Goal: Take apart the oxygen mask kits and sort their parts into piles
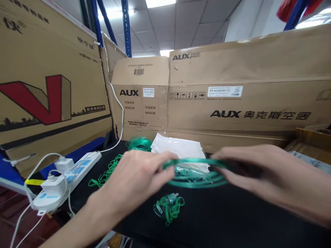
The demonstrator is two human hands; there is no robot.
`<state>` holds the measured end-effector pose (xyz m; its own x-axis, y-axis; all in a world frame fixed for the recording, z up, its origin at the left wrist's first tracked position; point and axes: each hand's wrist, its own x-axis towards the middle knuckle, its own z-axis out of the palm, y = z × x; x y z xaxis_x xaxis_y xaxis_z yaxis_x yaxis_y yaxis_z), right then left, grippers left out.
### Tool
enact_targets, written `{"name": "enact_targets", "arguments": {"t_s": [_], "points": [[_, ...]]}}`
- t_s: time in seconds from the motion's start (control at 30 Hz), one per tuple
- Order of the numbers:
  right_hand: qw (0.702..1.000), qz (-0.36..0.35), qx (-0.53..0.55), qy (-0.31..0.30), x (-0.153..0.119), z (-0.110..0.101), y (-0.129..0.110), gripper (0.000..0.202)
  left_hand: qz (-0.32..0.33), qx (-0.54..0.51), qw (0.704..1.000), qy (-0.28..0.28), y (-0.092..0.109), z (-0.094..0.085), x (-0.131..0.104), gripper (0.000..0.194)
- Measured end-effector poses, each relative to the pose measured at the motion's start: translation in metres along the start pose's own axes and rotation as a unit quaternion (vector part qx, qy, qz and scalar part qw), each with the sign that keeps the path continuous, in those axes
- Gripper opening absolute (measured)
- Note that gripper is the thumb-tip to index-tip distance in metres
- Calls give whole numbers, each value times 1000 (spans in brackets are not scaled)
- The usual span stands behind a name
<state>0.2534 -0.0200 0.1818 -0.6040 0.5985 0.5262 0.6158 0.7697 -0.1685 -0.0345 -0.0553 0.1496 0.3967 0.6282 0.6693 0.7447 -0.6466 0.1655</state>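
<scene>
Between my two hands a coil of green tubing (196,184) is held up over the black tabletop, slightly blurred. My left hand (137,182) pinches its left side between thumb and fingers. On the opposite side, my right hand (258,168) grips the loop, its fingers partly hidden. Through the coil shows a clear bundle (190,172) with small pieces I cannot make out. Below lies a clear plastic mask (160,208) with a crumpled green strap (173,210).
Behind my left hand lie green straps (110,172) and another green tubing coil (139,140). White sheets or bags (178,146) lie at the back. A white power strip (84,164) with plugs and cables is at left. Cardboard boxes (232,79) wall the table's back.
</scene>
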Motion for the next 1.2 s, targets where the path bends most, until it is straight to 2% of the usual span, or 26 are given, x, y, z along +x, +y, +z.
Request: {"name": "enact_targets", "arguments": {"t_s": [0.03,0.13,0.27,0.33,0.4,0.5,0.57,0.63,0.7,0.77,0.83,0.9,1.0,1.07,1.2], "points": [[998,-10,8,-53,23,6,-6,17,-25,18,999,9,-14,-6,1,19],[998,-20,42,-48,81,39,-11,13,-103,47,993,42,-61,-14,3,19],[998,-49,28,-38,137,110,8,18,-177,78,980,41,-122,-4,2,30],[996,-70,16,-50,157,145,18,16,-199,92,976,18,-148,6,0,37],[995,-78,7,-64,168,171,25,23,-213,95,972,-23,-169,14,-4,41],[995,-76,1,-71,163,184,27,26,-235,93,963,-96,-186,20,-14,47],[996,-69,6,-61,144,177,24,22,-255,98,955,-114,-182,19,-23,53],[997,-59,17,-48,117,161,19,26,-266,99,953,-109,-164,16,-32,54],[998,-43,28,-46,87,144,15,30,-259,69,957,-112,-134,13,-40,50],[998,-22,33,-58,58,131,14,29,-237,-24,959,-151,-100,16,-45,45],[997,-3,26,-71,36,127,18,28,-218,-67,957,-180,-70,26,-50,44],[998,18,6,-67,22,129,27,27,-195,-73,957,-200,-51,42,-53,48],[998,46,-19,-33,12,133,39,29,-173,-67,952,-242,-38,66,-55,65],[998,54,-16,-14,5,131,41,30,-183,-63,944,-267,-35,77,-57,72],[996,85,21,3,-24,129,29,31,-198,-74,934,-287,-27,88,-60,62]]}}
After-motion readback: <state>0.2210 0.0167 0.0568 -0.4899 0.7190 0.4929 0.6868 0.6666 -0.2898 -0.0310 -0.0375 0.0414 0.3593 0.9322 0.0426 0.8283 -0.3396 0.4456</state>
